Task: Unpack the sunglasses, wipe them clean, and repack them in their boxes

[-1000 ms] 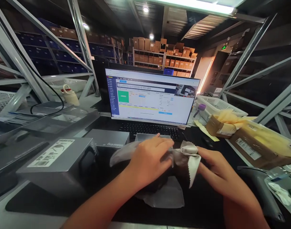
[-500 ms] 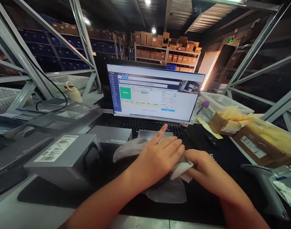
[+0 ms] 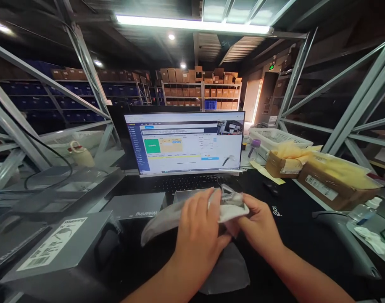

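My left hand (image 3: 197, 225) is closed around a long, curved grey wrapped item (image 3: 162, 221), whose narrow end sticks out to the left. At the item's right end my right hand (image 3: 258, 219) pinches the edge of a pale cloth (image 3: 230, 211) between thumb and fingers. A clear, angular piece (image 3: 228, 193) shows just above the cloth. What lies inside the wrapping is hidden. Under my hands, a flat grey translucent sheet or bag (image 3: 228, 271) rests on the black mat (image 3: 293, 248).
Grey boxes (image 3: 66, 244) stand at the left, one behind against the keyboard (image 3: 186, 182). A monitor (image 3: 186, 147) faces me. On the right are brown cartons (image 3: 318, 185) with yellow packing, a mouse (image 3: 270, 188), a handheld scanner (image 3: 346, 240) and a spray bottle (image 3: 365, 210).
My view has tilted up and shifted right. My left hand has turned from lying flat over the wrapped item to gripping it. The item's right end is raised and its clear piece now shows.
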{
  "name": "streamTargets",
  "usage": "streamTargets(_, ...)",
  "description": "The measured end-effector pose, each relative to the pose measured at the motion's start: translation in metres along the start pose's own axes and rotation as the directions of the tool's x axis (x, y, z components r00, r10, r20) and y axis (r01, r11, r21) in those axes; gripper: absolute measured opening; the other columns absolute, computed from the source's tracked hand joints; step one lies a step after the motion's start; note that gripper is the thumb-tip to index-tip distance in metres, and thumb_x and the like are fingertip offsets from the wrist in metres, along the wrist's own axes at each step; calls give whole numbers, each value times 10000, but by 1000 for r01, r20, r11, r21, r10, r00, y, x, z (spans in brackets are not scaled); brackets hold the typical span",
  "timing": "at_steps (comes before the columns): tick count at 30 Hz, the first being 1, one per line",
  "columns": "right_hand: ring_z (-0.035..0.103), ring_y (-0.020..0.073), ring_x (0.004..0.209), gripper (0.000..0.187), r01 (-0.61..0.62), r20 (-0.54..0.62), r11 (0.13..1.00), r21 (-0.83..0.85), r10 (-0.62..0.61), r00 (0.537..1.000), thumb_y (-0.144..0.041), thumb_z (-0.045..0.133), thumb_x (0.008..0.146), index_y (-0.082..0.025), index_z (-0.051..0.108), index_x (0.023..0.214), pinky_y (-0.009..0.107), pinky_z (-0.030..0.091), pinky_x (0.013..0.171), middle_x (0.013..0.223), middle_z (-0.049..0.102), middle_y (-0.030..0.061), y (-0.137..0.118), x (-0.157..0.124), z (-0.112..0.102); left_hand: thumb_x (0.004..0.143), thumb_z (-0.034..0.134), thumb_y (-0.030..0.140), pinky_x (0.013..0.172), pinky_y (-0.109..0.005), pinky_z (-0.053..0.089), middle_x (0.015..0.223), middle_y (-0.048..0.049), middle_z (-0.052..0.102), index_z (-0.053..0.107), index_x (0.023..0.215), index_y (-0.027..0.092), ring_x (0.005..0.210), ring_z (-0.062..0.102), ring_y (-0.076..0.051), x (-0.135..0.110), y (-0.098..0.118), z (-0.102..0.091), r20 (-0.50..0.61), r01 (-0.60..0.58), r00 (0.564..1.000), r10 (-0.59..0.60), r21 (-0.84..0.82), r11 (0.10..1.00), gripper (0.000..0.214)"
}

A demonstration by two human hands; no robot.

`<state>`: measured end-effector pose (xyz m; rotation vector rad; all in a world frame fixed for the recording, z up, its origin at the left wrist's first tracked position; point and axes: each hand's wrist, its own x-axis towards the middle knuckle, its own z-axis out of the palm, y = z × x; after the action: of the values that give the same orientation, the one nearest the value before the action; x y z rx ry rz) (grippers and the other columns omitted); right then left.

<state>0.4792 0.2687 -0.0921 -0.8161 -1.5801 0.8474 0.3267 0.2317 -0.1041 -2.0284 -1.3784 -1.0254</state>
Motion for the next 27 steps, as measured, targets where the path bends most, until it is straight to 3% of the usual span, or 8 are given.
streamTargets(2,548,140,643,143,78,-21,996,-44,-79,997,-92,580,674,-199,672,648,238,428,594,676,617,-17,2,-4,9,781,724,266,995,-498,482,1264,-181,636,474,1350,97,1139,594,-336,-2,3,7,-52,-1,999,2,9,1000,644)
streamTargets(5,518,135,627,130,131,43,987,-98,-128,991,-101,608,693,-196,637,610,246,404,601,639,588,-20,8,-6,13,862,638,275,950,-482,498,1229,-187,650,532,1242,117,1105,612,-330,-2,1,15,-124,-15,992,18,19,1000,425)
streamTargets(9,481,120,598,163,75,144,990,-122,-57,988,-120,665,682,-180,597,547,246,354,578,596,549,-29,14,-3,8,882,596,224,922,-477,526,1214,-173,648,570,1125,162,1095,617,-318,0,-4,15,-110,-30,994,27,-21,999,252)
streamTargets(14,478,105,558,13,-232,237,970,75,209,949,-160,731,632,-156,719,631,231,360,539,592,603,-33,10,7,-13,792,682,110,936,-501,544,1321,-156,561,570,1175,230,1165,580,-324,5,-7,4,18,-96,995,98,-64,993,417)
streamTargets(19,551,115,545,209,-475,319,783,401,367,874,-252,894,541,-163,750,663,238,428,566,605,679,-11,5,22,-38,800,620,-5,1005,-525,516,1393,-147,481,559,1217,249,1264,513,-308,11,-16,-4,70,-201,974,214,-166,966,492)
streamTargets(23,650,155,652,250,-445,229,657,609,392,891,-340,897,620,-194,765,774,281,510,689,744,746,11,8,31,-39,849,597,9,1019,-542,505,1378,-147,503,569,1207,244,1272,516,-295,12,-21,0,34,-261,962,271,-176,949,429)
streamTargets(25,664,167,693,240,-411,199,670,619,372,907,-369,866,679,-196,763,809,293,516,722,775,750,14,10,29,-33,844,620,27,994,-524,526,1363,-154,526,584,1163,224,1244,543,-299,11,-19,4,28,-243,968,251,-161,956,377)
streamTargets(27,645,161,688,217,-364,154,735,572,340,928,-364,843,706,-185,757,792,272,496,683,758,738,14,11,25,-25,819,650,35,966,-504,547,1360,-163,545,591,1133,207,1216,570,-308,9,-16,9,47,-219,972,228,-148,964,362)
